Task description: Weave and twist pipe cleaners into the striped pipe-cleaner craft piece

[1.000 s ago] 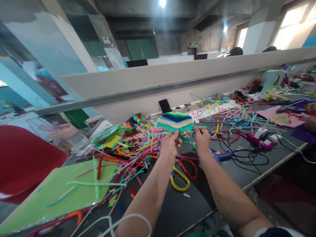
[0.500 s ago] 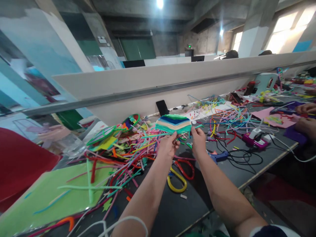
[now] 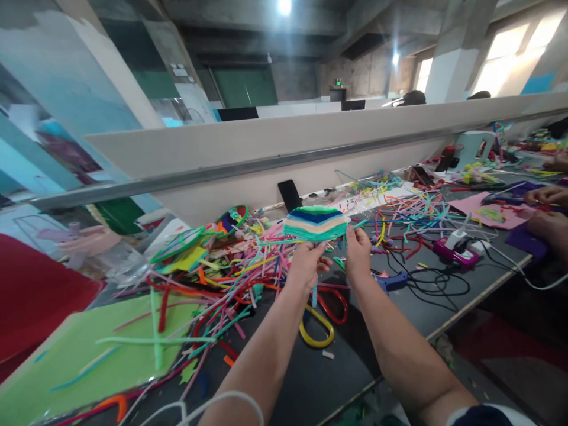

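Observation:
A striped craft piece [image 3: 316, 222] in green, blue, cream and teal bands, looking like pipe cleaners laid side by side, is held up over the table. At its lower edge my left hand [image 3: 307, 264] is closed, fingertips near the teal band. My right hand [image 3: 357, 248] pinches its right corner between thumb and fingers. A light blue strip hangs just below my left hand. Beneath the hands lie scissors with one yellow loop [image 3: 318, 332] and one red loop [image 3: 333, 305]; their blades are hidden behind my left arm.
Pipe cleaners [image 3: 248, 266] lie heaped on the left, beside a green sheet [image 3: 89, 361]. A phone [image 3: 289, 194] leans against the partition. On the right are a blue-handled tool [image 3: 391, 280], black cables, a magenta power strip [image 3: 457, 251] and another person's hands [image 3: 548, 213].
The striped piece has shifted slightly right in view and looks a little flatter. My left fingers have moved along its lower edge, and a light blue strip now shows below them.

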`<move>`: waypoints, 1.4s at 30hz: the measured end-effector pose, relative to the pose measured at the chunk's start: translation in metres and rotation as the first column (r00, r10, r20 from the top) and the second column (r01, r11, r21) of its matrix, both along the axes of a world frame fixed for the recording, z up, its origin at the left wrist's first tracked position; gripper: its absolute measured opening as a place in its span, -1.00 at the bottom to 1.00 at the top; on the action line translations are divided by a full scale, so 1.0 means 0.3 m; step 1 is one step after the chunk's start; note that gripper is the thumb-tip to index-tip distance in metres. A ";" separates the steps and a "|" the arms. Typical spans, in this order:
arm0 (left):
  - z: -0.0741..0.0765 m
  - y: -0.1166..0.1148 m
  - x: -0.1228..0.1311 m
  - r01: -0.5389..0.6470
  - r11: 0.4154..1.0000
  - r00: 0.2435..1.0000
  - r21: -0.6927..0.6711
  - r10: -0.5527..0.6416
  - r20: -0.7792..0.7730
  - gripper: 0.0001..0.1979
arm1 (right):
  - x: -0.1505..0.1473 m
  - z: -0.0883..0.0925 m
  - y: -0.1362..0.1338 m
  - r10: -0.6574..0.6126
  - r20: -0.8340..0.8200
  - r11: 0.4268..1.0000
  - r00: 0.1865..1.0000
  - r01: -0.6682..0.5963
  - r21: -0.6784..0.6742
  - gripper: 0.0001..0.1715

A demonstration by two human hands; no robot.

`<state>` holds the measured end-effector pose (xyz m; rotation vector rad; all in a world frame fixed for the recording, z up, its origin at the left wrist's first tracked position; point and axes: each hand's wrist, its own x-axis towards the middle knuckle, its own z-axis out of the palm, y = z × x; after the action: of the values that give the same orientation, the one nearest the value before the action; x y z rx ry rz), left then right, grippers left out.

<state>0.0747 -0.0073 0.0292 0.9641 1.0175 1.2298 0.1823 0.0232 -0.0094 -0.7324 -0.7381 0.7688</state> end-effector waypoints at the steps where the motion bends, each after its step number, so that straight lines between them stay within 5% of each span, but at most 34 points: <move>1: -0.004 0.005 -0.001 -0.009 1.000 1.000 -0.002 0.009 0.008 -0.79 | -0.003 0.002 -0.002 0.013 -0.018 1.000 1.000 -0.012 0.011 -0.61; 10: 0.011 0.014 -0.018 0.010 0.993 0.980 -0.118 0.014 0.199 -0.68 | -0.014 0.023 -0.021 0.116 -0.154 0.990 0.981 -0.101 0.099 -0.68; 16: 0.080 -0.021 -0.049 0.158 0.983 0.938 -0.097 -0.119 0.324 -0.74 | 0.012 0.059 -0.037 0.441 -0.237 0.892 0.866 -0.395 0.218 -0.63; 25: 0.113 -0.069 -0.029 0.203 0.974 0.933 -0.097 -0.162 0.321 -0.73 | 0.025 0.016 -0.021 0.517 0.094 0.829 0.851 -0.525 0.195 -0.75; 42: 0.047 -0.053 0.012 0.176 0.977 0.930 -0.121 -0.125 0.347 -0.68 | 0.021 0.003 -0.017 0.527 -0.001 0.841 0.850 -0.522 0.145 -0.72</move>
<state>0.0783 -0.0234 0.0433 0.6712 0.7375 1.1249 0.1886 0.0182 -0.0084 -0.3798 -0.9626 1.2142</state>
